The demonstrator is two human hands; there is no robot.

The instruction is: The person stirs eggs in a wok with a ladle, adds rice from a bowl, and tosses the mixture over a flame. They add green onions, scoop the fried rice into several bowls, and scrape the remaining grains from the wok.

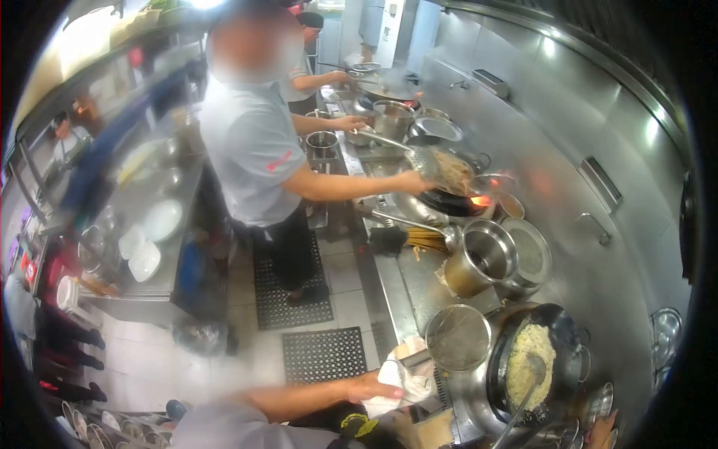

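Note:
My left hand [368, 388] is closed around a folded white cloth [404, 383] at the stove's front edge, by the handle of a round mesh strainer [458, 338]. Whether the cloth wraps anything is hidden. To its right, a black wok [566, 340] holds pale yellow fried rice [526, 348]. A metal ladle [535, 368] rests in the rice, its handle running toward the bottom edge, with no hand seen on it. Part of my right hand [600, 432] shows at the lower right, beside several small metal bowls [600, 400]; its fingers are too cut off to read.
A tall steel pot [490, 258] and a lidded round pot [525, 251] stand beyond the strainer. Farther along, a co-worker [258, 150] tilts a skimmer over another wok [437, 198] with flame under it. Behind is a counter with white plates [161, 221]; black mats [321, 355] lie on the floor.

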